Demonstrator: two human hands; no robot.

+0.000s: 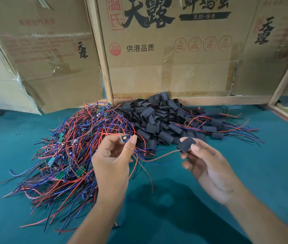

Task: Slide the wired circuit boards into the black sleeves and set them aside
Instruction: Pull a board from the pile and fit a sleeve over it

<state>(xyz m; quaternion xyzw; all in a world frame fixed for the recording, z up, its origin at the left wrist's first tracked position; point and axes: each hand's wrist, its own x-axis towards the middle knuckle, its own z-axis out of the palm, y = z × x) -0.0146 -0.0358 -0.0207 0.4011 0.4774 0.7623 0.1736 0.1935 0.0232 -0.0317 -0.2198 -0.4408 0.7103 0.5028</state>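
The left hand (112, 155) pinches a board (124, 139); the right hand (204, 161) pinches an empty sleeve (186, 144), not yet joined. Right of the sleeve pile (157, 118) lie a few finished ones (213, 128); left of it, a big unsleeved heap (73, 147) remains.

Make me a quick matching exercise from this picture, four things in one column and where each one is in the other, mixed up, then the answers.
1. circuit board
2. black sleeve
3. wired boards pile
4. finished pieces

A. far right of the sleeve heap
B. pinched in the left hand
C. on the green table, left
D. held in the right hand

Pairs: 1-B, 2-D, 3-C, 4-A
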